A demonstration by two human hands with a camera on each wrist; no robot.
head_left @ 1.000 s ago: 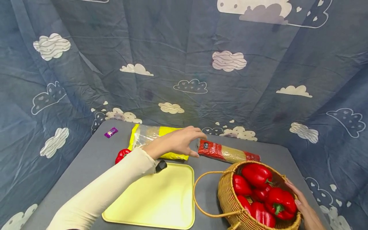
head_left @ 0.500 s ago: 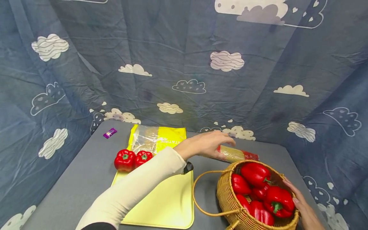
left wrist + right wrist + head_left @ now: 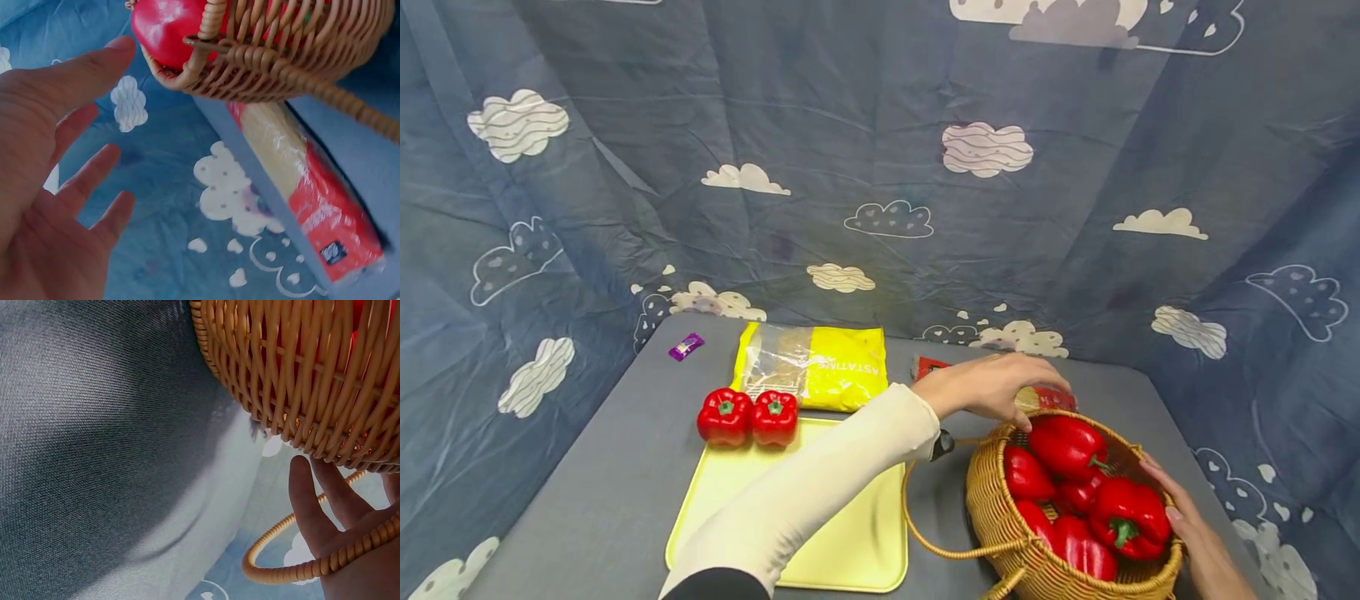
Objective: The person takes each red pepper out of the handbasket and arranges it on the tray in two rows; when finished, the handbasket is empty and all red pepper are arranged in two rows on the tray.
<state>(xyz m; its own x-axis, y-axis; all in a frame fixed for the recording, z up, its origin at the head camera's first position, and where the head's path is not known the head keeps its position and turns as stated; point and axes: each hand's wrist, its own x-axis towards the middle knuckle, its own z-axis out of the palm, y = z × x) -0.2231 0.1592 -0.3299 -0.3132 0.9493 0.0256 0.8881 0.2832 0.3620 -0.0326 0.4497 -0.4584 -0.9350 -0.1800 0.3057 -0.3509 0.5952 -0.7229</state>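
A wicker basket [image 3: 992,508] at the front right holds several red bell peppers [image 3: 1127,518]. Reaching across from the left, my left hand [image 3: 992,385] hovers by the basket's far rim with nothing in its grasp. Its fingers are spread apart in the left wrist view, the thumb close to a pepper [image 3: 172,28] at the rim. Partly behind this hand lies a red-ended pack of noodles [image 3: 300,181]. My right hand [image 3: 1197,533] rests against the basket's right side, its extended fingertips touching the weave in the right wrist view. A basket handle [image 3: 294,572] crosses in front of that hand.
A yellow tray [image 3: 857,533] lies left of the basket, partly under the left sleeve. Two more red bell peppers [image 3: 725,417] sit at its far left corner. Behind them are a yellow bag [image 3: 846,367] and a small purple packet [image 3: 687,347]. A cloud-patterned curtain [image 3: 850,150] encloses the table.
My left hand has moved right, from above the yellow bag, past the noodle pack, to the basket's rim. The two peppers by the tray have come into full view. My right hand stays at the basket.
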